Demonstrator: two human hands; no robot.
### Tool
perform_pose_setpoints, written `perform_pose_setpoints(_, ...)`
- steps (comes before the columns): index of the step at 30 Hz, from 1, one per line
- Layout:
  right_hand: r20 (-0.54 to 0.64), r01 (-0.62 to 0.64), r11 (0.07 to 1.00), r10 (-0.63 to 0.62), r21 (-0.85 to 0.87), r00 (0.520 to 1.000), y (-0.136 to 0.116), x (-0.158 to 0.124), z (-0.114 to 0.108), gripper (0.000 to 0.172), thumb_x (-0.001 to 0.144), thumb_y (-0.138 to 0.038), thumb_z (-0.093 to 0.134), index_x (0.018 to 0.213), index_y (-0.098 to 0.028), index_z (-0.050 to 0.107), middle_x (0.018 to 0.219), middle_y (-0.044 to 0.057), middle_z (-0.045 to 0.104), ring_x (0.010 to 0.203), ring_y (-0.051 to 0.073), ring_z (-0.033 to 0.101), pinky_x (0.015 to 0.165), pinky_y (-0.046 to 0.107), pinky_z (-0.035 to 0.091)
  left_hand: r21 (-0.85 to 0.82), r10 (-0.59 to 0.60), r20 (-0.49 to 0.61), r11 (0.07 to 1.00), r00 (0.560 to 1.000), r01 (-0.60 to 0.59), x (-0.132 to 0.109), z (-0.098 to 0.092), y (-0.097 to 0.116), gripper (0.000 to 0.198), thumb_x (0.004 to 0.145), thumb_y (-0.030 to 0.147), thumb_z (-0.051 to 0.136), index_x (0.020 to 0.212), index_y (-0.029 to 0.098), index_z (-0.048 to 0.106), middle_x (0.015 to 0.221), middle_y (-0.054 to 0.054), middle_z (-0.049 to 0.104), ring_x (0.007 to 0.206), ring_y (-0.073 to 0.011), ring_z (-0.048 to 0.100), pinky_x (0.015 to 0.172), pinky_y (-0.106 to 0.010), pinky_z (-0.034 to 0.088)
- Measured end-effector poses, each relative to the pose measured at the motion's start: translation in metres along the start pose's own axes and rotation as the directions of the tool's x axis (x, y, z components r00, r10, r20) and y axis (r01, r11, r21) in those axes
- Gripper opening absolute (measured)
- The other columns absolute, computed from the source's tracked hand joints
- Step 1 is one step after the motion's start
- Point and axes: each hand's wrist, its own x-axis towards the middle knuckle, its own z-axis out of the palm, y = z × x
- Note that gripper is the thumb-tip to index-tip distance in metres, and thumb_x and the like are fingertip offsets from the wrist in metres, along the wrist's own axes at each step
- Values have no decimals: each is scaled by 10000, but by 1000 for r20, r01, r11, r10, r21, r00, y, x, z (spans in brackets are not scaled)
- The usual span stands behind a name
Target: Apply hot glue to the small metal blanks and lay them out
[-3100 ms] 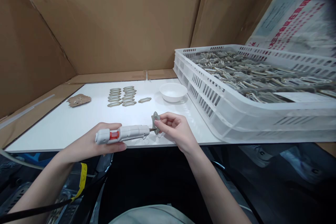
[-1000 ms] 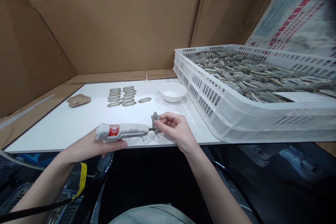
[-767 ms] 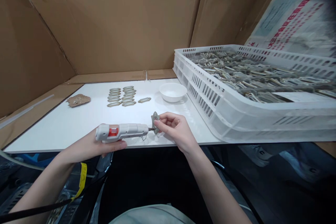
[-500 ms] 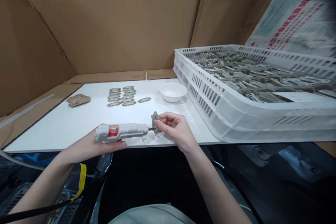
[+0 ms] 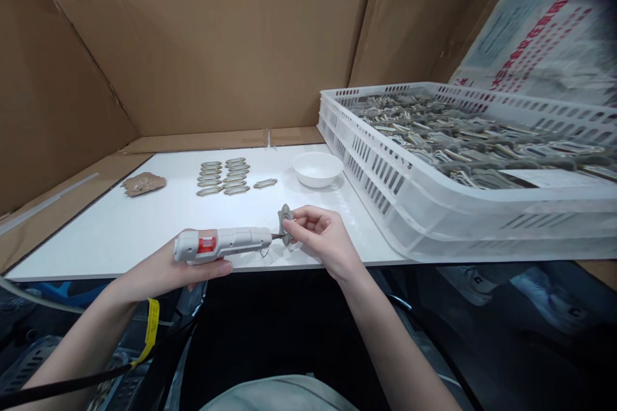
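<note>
My left hand (image 5: 205, 268) is wrapped round a white glue gun (image 5: 236, 241) with a red part on its side. The gun points right, and its nozzle meets the lower part of a small grey-green metal piece (image 5: 285, 213). Thumb and fingers of my right hand (image 5: 321, 231) pinch that piece upright above the front of the white board (image 5: 159, 225). Behind the hands, similar flat pieces (image 5: 236, 183) lie in two columns, with a single piece (image 5: 265, 183) to their right.
A white bowl (image 5: 317, 170) stands right of the pieces. The large white crate (image 5: 414, 205) at the right holds many metal parts. Brown crumpled scrap (image 5: 144, 184) lies at left. Cardboard walls (image 5: 216, 51) enclose the back. A yellow-tagged cable (image 5: 150, 332) hangs by my left forearm.
</note>
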Motion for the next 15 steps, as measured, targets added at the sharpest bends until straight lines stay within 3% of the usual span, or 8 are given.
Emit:
perform_pose_setpoints(6, 0, -4, 1000, 4, 4, 1000, -1, 0, 0, 302, 648, -408, 813, 750, -161, 672, 616, 7, 631, 561, 125, 573, 568, 262, 453, 17, -51, -26, 999, 998, 52, -3, -3, -11, 409, 764, 557, 662, 687, 169, 557, 548, 37, 508, 492, -113, 470, 458, -217, 409)
perform_pose_setpoints(15, 0, 6, 1000, -6, -11, 1000, 0, 0, 0, 300, 656, -417, 810, 751, -161, 685, 620, 10, 631, 572, 129, 579, 578, 266, 463, 28, -21, 51, 999, 998, 19, -6, -6, -21, 440, 799, 574, 603, 720, 142, 592, 608, -3, 563, 516, -125, 496, 498, -240, 435)
